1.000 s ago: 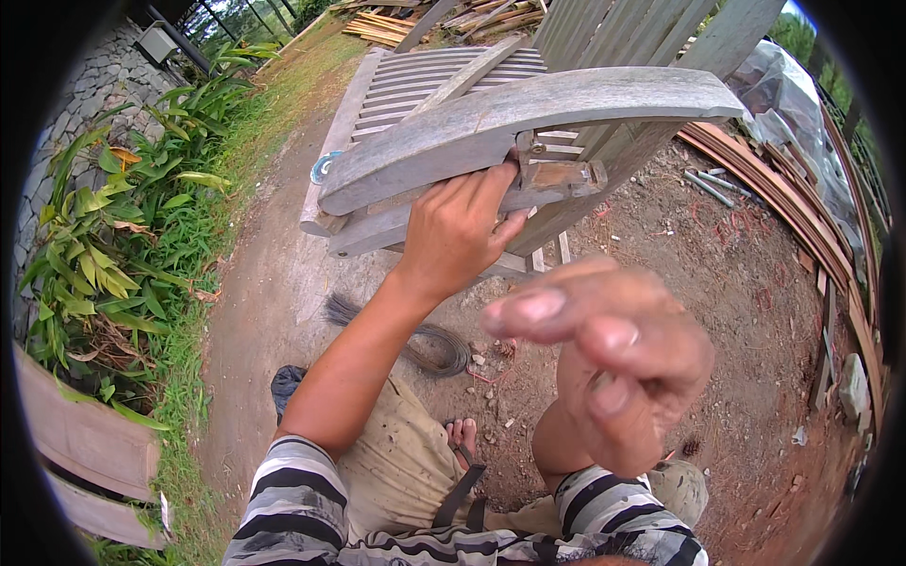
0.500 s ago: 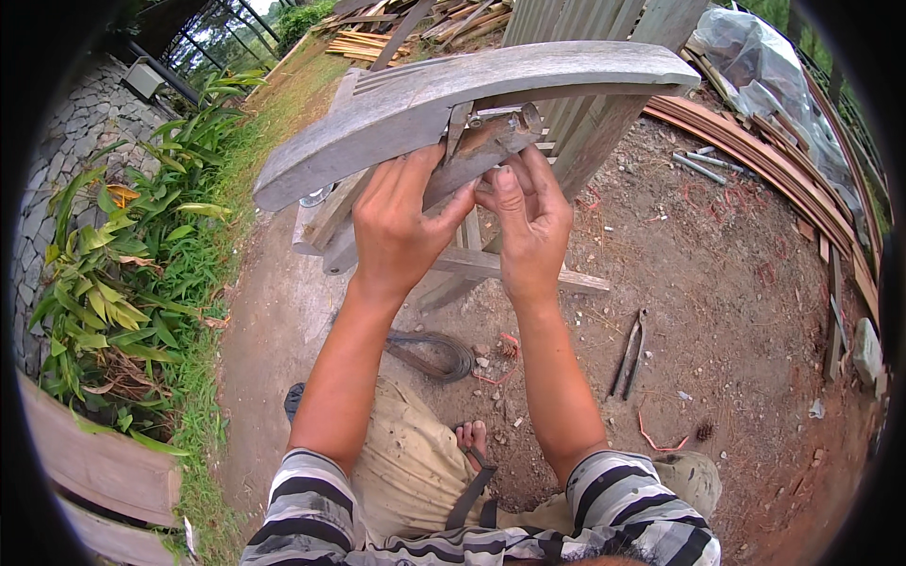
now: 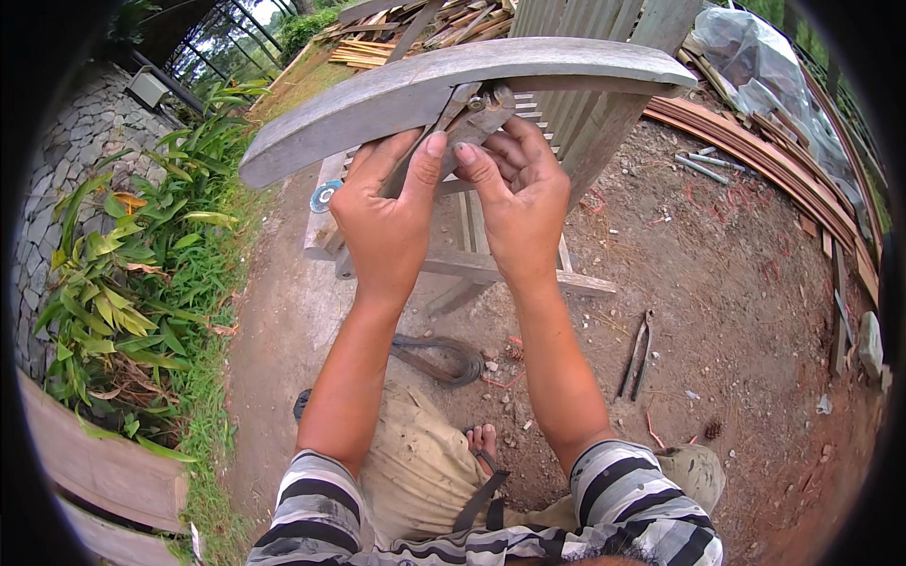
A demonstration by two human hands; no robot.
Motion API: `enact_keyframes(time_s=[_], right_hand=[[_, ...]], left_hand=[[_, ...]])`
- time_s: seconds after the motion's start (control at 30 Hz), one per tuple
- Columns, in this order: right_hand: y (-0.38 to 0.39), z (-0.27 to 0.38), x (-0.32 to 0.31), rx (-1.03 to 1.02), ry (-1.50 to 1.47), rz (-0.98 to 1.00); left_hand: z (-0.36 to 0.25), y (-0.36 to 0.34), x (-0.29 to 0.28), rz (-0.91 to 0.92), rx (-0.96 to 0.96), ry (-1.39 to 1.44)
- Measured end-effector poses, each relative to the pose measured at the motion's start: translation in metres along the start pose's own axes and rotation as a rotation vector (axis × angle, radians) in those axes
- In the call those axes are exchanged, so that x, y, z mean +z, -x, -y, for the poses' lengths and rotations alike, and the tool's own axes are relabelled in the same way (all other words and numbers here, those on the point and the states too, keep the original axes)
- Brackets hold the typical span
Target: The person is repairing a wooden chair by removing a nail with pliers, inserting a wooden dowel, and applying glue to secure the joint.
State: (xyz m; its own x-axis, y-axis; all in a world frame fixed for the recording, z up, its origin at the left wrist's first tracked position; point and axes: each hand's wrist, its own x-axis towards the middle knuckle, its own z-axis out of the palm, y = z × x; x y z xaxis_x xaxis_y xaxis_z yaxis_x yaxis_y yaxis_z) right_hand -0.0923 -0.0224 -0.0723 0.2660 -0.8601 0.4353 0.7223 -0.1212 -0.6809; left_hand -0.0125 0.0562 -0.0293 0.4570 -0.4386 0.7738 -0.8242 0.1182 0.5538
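A weathered grey wooden armrest (image 3: 349, 118) of a slatted chair (image 3: 557, 71) curves across the upper middle. Under it, a short grey wooden piece (image 3: 481, 121) with a bolt-like metal fitting (image 3: 475, 102) at its upper end leans at a slant. My left hand (image 3: 382, 222) grips its lower part from the left; the thumb lies along it and the fingers reach behind, under the armrest. From the right, my right hand (image 3: 524, 198) pinches the same piece near its upper end. Both hands' fingertips are partly hidden behind the wood.
A blue disc (image 3: 324, 196) sits left of my left hand, by the chair frame. On the dirt lie pincers (image 3: 636, 357), a coiled dark strap (image 3: 444, 360) and metal tubes (image 3: 703, 168). Stacked boards (image 3: 755, 170) and plastic sheeting (image 3: 746, 47) line the right; plants (image 3: 113, 292) grow at left.
The wooden piece has turned steeper, its upper end shifting left under the armrest. My left thumb has moved up along it, and the blue disc shows more fully.
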Motion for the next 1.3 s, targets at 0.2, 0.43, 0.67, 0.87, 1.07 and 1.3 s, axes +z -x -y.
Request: enact_keyframes(time_s=[0.2,0.43,0.67,0.87,1.07,1.3], right_hand=[[-0.007,0.004,0.004,-0.027,0.003,0.103],[-0.003,0.005,0.004,0.003,-0.080,0.072],[-0.013,0.010,-0.002,-0.080,-0.024,0.101],[-0.013,0.007,-0.001,-0.101,-0.015,0.095],[-0.014,0.010,0.000,-0.101,-0.002,0.104],[-0.015,0.006,0.001,-0.171,0.064,0.126]], left_hand=[[-0.021,-0.013,0.012,-0.018,-0.254,0.522],[-0.024,-0.017,0.020,-0.054,-0.290,0.610],[-0.023,-0.014,0.028,-0.151,-0.244,0.456],[-0.004,-0.005,0.030,-0.192,-0.015,0.198],[0.009,-0.010,0.018,-0.161,0.285,-0.111],[-0.005,-0.013,0.012,-0.180,0.364,-0.155]])
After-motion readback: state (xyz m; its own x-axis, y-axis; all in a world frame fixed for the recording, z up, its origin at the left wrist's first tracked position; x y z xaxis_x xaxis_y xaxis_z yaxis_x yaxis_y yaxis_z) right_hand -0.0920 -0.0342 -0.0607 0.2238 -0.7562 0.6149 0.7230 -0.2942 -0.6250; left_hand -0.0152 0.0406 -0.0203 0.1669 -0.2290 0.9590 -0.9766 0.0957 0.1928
